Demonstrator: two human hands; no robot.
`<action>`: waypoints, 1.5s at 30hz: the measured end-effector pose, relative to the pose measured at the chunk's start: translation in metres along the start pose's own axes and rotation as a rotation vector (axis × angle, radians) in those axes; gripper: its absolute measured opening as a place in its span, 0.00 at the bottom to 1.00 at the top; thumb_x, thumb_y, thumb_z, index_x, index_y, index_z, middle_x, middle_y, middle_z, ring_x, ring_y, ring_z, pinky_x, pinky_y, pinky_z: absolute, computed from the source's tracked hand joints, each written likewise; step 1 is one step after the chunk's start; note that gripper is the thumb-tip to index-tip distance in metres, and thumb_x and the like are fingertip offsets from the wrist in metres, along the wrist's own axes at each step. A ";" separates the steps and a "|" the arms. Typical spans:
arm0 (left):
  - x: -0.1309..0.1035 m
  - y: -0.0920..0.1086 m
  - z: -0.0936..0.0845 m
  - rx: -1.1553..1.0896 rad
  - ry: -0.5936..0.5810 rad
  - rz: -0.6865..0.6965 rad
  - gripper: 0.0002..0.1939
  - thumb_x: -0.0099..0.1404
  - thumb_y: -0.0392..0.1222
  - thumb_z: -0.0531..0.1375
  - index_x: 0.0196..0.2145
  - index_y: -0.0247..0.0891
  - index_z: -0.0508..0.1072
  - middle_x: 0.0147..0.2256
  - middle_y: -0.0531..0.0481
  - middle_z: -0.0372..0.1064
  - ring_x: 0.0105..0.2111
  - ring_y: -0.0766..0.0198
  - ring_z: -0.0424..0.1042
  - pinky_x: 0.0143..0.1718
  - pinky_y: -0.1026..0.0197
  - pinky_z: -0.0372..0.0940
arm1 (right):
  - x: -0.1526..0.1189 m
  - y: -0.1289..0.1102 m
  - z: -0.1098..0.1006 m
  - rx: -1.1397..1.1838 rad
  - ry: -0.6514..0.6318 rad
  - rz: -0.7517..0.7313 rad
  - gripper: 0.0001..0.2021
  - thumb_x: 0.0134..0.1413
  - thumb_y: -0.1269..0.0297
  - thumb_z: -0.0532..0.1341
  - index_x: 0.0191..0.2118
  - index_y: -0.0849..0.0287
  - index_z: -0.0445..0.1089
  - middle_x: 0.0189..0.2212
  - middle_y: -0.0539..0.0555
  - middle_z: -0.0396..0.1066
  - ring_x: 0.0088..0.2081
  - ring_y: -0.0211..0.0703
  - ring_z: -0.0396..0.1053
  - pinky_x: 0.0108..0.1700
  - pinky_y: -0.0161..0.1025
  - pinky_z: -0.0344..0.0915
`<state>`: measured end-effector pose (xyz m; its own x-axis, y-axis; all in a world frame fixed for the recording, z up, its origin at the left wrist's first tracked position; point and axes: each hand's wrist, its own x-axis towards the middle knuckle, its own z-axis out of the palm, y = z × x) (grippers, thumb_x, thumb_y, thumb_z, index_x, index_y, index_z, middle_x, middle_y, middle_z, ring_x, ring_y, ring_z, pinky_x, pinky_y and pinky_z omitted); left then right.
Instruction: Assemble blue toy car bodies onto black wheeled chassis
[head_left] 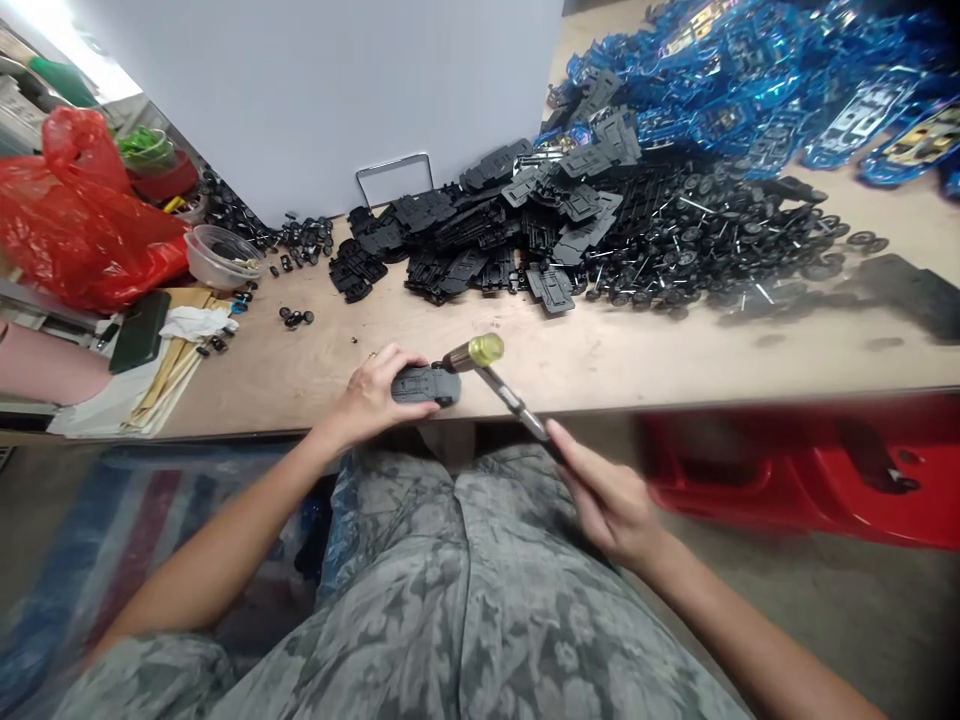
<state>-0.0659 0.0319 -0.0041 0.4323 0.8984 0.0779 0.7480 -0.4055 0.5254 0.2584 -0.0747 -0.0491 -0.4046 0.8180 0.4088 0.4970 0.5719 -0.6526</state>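
Near the table's front edge, my left hand grips a toy car that lies with its dark grey underside up; black wheels show at its right end. My right hand is wrapped round the handle of a small mallet. The mallet's head, yellow-green at one end and brown at the other, is just above the right end of the car. I cannot tell whether it touches the car.
Behind lie piled black car bases, wheels on axles and blue car bodies. At left are a red plastic bag, a clear tub and a dark phone. A red plastic stool stands below the table edge.
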 end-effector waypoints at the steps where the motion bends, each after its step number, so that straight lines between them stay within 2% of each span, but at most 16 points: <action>1: 0.000 0.000 0.000 0.003 0.000 -0.006 0.27 0.59 0.56 0.70 0.51 0.41 0.73 0.46 0.46 0.71 0.46 0.52 0.74 0.48 0.53 0.68 | -0.001 0.000 -0.001 -0.008 -0.014 0.001 0.32 0.69 0.75 0.53 0.74 0.52 0.49 0.50 0.58 0.79 0.40 0.40 0.81 0.41 0.31 0.77; 3: 0.000 0.001 0.000 0.006 0.000 -0.013 0.27 0.59 0.56 0.70 0.51 0.41 0.73 0.45 0.46 0.71 0.46 0.52 0.74 0.47 0.53 0.68 | -0.003 0.000 -0.003 -0.016 -0.055 0.008 0.31 0.69 0.74 0.52 0.74 0.52 0.50 0.46 0.56 0.80 0.38 0.39 0.81 0.38 0.30 0.77; 7: 0.000 0.002 0.000 0.006 0.010 -0.020 0.26 0.59 0.56 0.69 0.50 0.41 0.73 0.45 0.46 0.71 0.46 0.53 0.74 0.47 0.53 0.68 | -0.004 -0.001 -0.004 -0.017 0.012 -0.013 0.32 0.69 0.74 0.53 0.75 0.53 0.48 0.45 0.57 0.80 0.37 0.40 0.80 0.41 0.31 0.77; 10: 0.000 0.002 0.000 0.001 0.008 -0.028 0.26 0.59 0.56 0.69 0.50 0.41 0.73 0.46 0.46 0.71 0.46 0.53 0.74 0.47 0.53 0.68 | -0.003 0.000 -0.003 -0.011 -0.054 0.008 0.31 0.69 0.73 0.52 0.74 0.53 0.50 0.44 0.57 0.80 0.36 0.39 0.80 0.40 0.30 0.77; 15: 0.000 0.002 0.000 -0.009 0.011 -0.031 0.27 0.59 0.56 0.69 0.51 0.41 0.73 0.46 0.45 0.71 0.46 0.52 0.74 0.48 0.52 0.68 | 0.008 0.004 0.005 0.002 0.032 0.031 0.31 0.68 0.74 0.54 0.73 0.53 0.52 0.54 0.59 0.78 0.45 0.42 0.81 0.48 0.34 0.78; 19: 0.000 0.003 -0.001 -0.017 0.004 -0.028 0.27 0.59 0.56 0.69 0.51 0.40 0.73 0.46 0.45 0.71 0.46 0.52 0.74 0.48 0.52 0.68 | 0.016 0.003 0.007 0.045 -0.031 0.046 0.29 0.69 0.73 0.53 0.72 0.51 0.55 0.55 0.56 0.77 0.46 0.43 0.81 0.48 0.34 0.79; 21: -0.001 0.003 -0.001 -0.015 -0.001 -0.032 0.27 0.59 0.56 0.69 0.51 0.40 0.73 0.46 0.45 0.71 0.46 0.52 0.74 0.48 0.52 0.68 | 0.016 0.002 0.005 0.048 0.030 0.057 0.28 0.69 0.72 0.54 0.72 0.53 0.55 0.58 0.58 0.75 0.50 0.46 0.80 0.50 0.36 0.78; 23: -0.001 0.002 -0.001 -0.007 0.001 -0.033 0.27 0.59 0.56 0.70 0.51 0.41 0.73 0.46 0.45 0.71 0.46 0.52 0.74 0.48 0.52 0.68 | 0.014 0.001 0.001 0.021 0.043 0.067 0.28 0.69 0.72 0.54 0.72 0.55 0.56 0.55 0.59 0.77 0.46 0.45 0.81 0.48 0.35 0.79; 26: -0.001 0.002 0.000 0.001 0.006 -0.040 0.27 0.58 0.56 0.70 0.51 0.42 0.73 0.46 0.46 0.71 0.46 0.52 0.74 0.48 0.52 0.69 | 0.007 0.002 -0.001 0.018 -0.031 0.094 0.28 0.69 0.72 0.54 0.72 0.54 0.57 0.49 0.57 0.81 0.39 0.41 0.82 0.43 0.32 0.79; 30: 0.000 0.001 -0.001 0.010 0.007 -0.048 0.27 0.58 0.56 0.70 0.51 0.42 0.73 0.45 0.46 0.71 0.46 0.52 0.74 0.48 0.52 0.69 | -0.003 0.001 0.002 0.012 0.108 0.087 0.29 0.69 0.72 0.54 0.73 0.53 0.54 0.55 0.59 0.77 0.44 0.43 0.81 0.46 0.33 0.78; 32: 0.000 0.001 -0.002 0.023 -0.006 -0.032 0.28 0.58 0.56 0.70 0.51 0.42 0.73 0.46 0.45 0.71 0.47 0.51 0.74 0.48 0.51 0.69 | -0.006 0.000 0.002 -0.003 0.062 0.061 0.30 0.69 0.72 0.53 0.73 0.52 0.52 0.53 0.58 0.78 0.40 0.41 0.81 0.43 0.32 0.78; 34: -0.001 0.000 -0.001 0.021 -0.035 -0.018 0.29 0.56 0.55 0.71 0.52 0.42 0.72 0.48 0.44 0.72 0.49 0.49 0.73 0.50 0.49 0.69 | -0.005 0.001 -0.002 -0.040 -0.024 0.043 0.30 0.70 0.72 0.52 0.74 0.51 0.51 0.46 0.56 0.80 0.34 0.38 0.80 0.38 0.30 0.76; 38: -0.005 0.003 0.003 -0.186 -0.022 -0.090 0.29 0.54 0.51 0.73 0.52 0.41 0.73 0.51 0.43 0.74 0.53 0.49 0.74 0.55 0.47 0.68 | 0.012 0.015 -0.022 -0.388 0.046 0.052 0.29 0.69 0.69 0.55 0.73 0.51 0.54 0.30 0.52 0.75 0.24 0.38 0.70 0.27 0.32 0.67; 40: -0.007 0.011 0.005 -0.369 -0.030 -0.120 0.29 0.55 0.51 0.73 0.53 0.42 0.75 0.54 0.43 0.74 0.55 0.49 0.73 0.60 0.47 0.67 | 0.027 0.027 -0.031 -0.640 0.055 0.067 0.29 0.67 0.69 0.56 0.71 0.50 0.58 0.27 0.52 0.73 0.20 0.37 0.64 0.22 0.34 0.59; 42: -0.009 0.021 0.006 -0.537 -0.073 -0.128 0.29 0.57 0.51 0.72 0.55 0.43 0.76 0.55 0.44 0.74 0.57 0.50 0.73 0.62 0.47 0.65 | 0.044 0.039 -0.037 -0.804 0.003 0.087 0.28 0.65 0.72 0.56 0.69 0.51 0.63 0.28 0.54 0.73 0.21 0.38 0.64 0.22 0.34 0.55; 45: -0.010 0.037 0.009 -0.722 -0.134 -0.157 0.27 0.58 0.50 0.72 0.54 0.43 0.79 0.55 0.44 0.75 0.56 0.50 0.74 0.62 0.48 0.66 | 0.069 0.046 -0.039 -0.762 -0.046 0.050 0.23 0.67 0.70 0.58 0.65 0.57 0.69 0.34 0.60 0.76 0.32 0.46 0.71 0.30 0.37 0.66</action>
<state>-0.0382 0.0067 0.0070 0.4400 0.8894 -0.1237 0.3096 -0.0209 0.9506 0.2834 0.0107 -0.0261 -0.3907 0.8504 0.3524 0.9010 0.4317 -0.0427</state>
